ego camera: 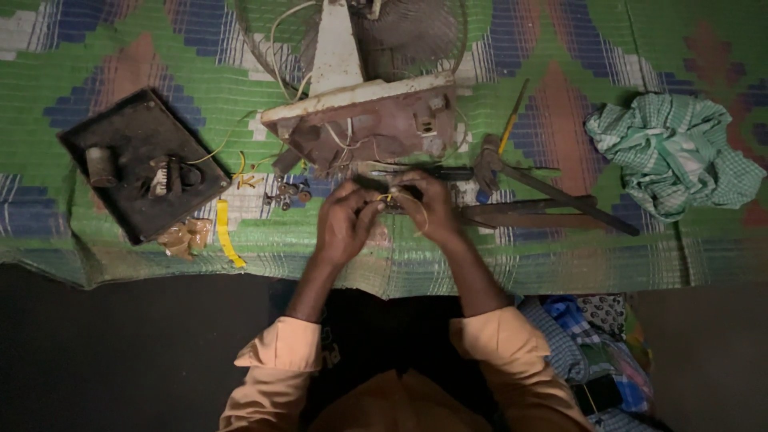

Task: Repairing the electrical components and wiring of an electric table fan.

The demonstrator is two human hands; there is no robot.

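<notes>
Wire (390,197), thin and yellow, sits pinched between both hands above the mat (560,264), just before the fan base (368,124). Left hand (344,224) and right hand (424,210) fingers clamp it; best kept taut, twisting slowly, pliers (544,200) near.

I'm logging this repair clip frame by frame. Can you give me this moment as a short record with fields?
setting: green patterned mat on the floor
left hand: pinching a small dark part with yellow wire
right hand: on the same part
behind hands: opened fan base, wire guard
right side: large pliers, checked green cloth
left side: dark tray with small parts
</notes>
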